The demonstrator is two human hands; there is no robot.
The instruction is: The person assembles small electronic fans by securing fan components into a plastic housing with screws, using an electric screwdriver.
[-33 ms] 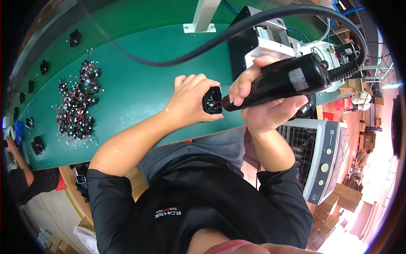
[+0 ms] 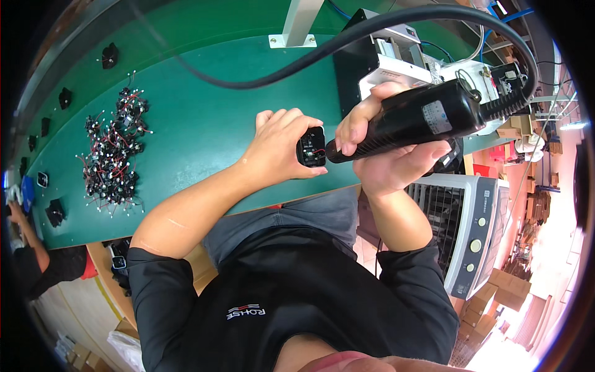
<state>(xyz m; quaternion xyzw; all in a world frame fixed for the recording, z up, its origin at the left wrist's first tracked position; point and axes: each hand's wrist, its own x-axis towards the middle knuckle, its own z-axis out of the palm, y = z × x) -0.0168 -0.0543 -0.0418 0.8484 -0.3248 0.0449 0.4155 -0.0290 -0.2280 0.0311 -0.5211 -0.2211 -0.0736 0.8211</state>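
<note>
Near the front edge of the bench, my left hand (image 2: 282,146) grips a small black rectangular casing (image 2: 312,147) between thumb and fingers. Its open inside faces up and shows a red wire and small parts. A black corded electric screwdriver (image 2: 421,118) lies tilted in my right hand (image 2: 387,167), with the fingers curled over its body. The screwdriver's nose points left, right beside the casing's right edge. Whether its bit touches the casing is hidden.
On the left of the green bench (image 2: 211,130) lies a heap of small black parts with wires (image 2: 116,152). A machine (image 2: 396,62) stands at the back right. The screwdriver's thick cord (image 2: 297,67) arches overhead. An air cooler (image 2: 462,229) stands at my right; another person's arm (image 2: 28,235) shows far left.
The hanging part of the cord has swung slightly upward in the picture. Both hands, the casing and the screwdriver look unmoved.
</note>
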